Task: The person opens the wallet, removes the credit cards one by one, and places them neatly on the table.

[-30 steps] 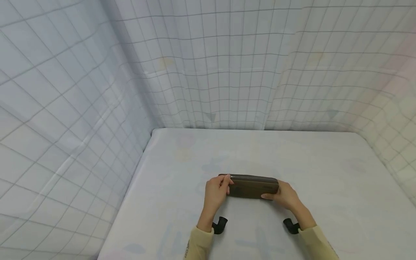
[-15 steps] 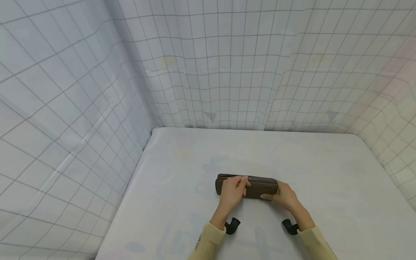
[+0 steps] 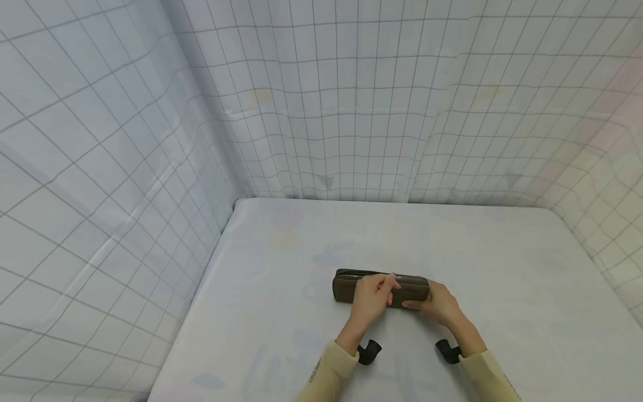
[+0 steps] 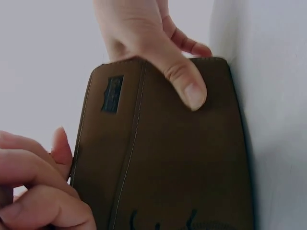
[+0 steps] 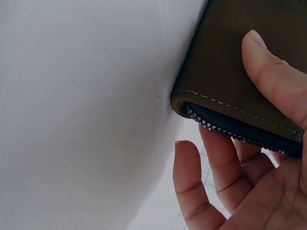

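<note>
A long brown leather zip wallet [image 3: 346, 289] stands on its long edge on the table. My right hand [image 3: 438, 301] grips its right end, thumb on the near face, as the left wrist view also shows. In the right wrist view the fingers of that hand lie behind the wallet's end, where zipper teeth [image 5: 225, 130] line the edge. My left hand [image 3: 373, 296] is at the top edge, right of the middle, its fingers curled and pinching at the zipper line. The zipper pull is hidden by those fingers [image 4: 43, 187].
A white table [image 3: 281, 245] lies under the wallet, with white grid-patterned sheets [image 3: 351, 111] hanging behind and at both sides. A black curved piece [image 3: 370, 352] shows at the left wrist, and another black piece [image 3: 448, 351] at the right wrist.
My left hand has slid rightward along the wallet's top edge, from its left end to past the middle, uncovering the left part. The right hand and the wallet stay nearly in place.
</note>
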{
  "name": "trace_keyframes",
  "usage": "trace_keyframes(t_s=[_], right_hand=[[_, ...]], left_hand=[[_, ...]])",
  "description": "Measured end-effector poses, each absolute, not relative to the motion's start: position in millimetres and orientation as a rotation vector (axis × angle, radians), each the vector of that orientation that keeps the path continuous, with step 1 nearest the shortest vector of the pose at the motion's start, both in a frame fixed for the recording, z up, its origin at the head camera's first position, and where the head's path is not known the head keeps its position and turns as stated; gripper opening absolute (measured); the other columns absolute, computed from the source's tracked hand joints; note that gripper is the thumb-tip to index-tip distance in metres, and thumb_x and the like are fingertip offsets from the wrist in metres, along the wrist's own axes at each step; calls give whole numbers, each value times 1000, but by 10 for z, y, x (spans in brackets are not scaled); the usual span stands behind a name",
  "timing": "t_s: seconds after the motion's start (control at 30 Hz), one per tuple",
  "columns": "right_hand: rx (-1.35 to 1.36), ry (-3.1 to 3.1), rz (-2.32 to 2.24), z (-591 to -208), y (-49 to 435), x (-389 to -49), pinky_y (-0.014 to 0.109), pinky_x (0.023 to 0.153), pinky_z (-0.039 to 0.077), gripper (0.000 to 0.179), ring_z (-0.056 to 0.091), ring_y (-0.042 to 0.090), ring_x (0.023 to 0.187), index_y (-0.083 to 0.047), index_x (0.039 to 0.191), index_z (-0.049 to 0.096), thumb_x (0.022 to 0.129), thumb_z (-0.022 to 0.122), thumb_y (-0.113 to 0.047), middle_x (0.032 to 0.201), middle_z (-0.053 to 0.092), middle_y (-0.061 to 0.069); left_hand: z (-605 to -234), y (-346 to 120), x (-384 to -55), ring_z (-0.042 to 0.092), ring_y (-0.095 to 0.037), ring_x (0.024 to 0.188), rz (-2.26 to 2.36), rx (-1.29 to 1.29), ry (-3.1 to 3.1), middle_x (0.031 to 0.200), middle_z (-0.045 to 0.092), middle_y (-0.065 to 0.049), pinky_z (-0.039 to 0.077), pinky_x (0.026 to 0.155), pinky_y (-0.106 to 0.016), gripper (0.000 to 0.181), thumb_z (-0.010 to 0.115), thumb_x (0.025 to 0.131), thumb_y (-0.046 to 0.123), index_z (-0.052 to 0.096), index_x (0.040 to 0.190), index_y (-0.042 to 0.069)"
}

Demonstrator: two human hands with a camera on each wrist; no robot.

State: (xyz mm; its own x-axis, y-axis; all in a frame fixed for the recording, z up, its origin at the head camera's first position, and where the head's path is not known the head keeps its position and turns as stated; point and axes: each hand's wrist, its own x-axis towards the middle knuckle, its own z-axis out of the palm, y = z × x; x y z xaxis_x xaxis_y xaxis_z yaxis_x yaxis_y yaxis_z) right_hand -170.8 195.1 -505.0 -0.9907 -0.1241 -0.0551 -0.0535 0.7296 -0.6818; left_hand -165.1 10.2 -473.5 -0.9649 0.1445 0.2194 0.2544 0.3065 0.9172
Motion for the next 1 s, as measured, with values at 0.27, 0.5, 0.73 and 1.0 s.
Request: trace_keyframes(t_s=[0.27,0.5,0.73,1.0], right_hand=[[-156,2846,-1101,-5047,1958,-1700,48,74,47,51,61,30,86,5,105,63,71,84,-26,97,66,16],[-148,2841,-1092,-5049,1964,-1709,48,73,46,54,60,29,86,4,106,63,71,84,-31,99,66,17],[-123,2836,-1112,-5052,1957,-1708,46,73,47,53,60,28,86,3,106,63,71,84,-31,98,66,16],[-166,2834,-1125,-5074,1957,-1694,48,73,47,52,61,30,87,4,108,62,73,83,-28,97,66,15]], left_hand=[[-4775,237,-1647,39,-2,38,-1849,-399,-2414,45,46,9,31,40,-18,31,55,98,21,73,77,6],[-4786,323,-1652,42,-3,38,-1939,-397,-2371,43,48,6,31,40,-18,29,56,97,21,74,79,6],[-4775,277,-1652,39,-4,36,-1959,-429,-2407,44,48,7,29,38,-19,29,56,98,25,75,84,8],[-4807,170,-1659,38,-3,34,-1911,-467,-2433,43,49,9,28,36,-19,29,58,96,30,76,83,11]])
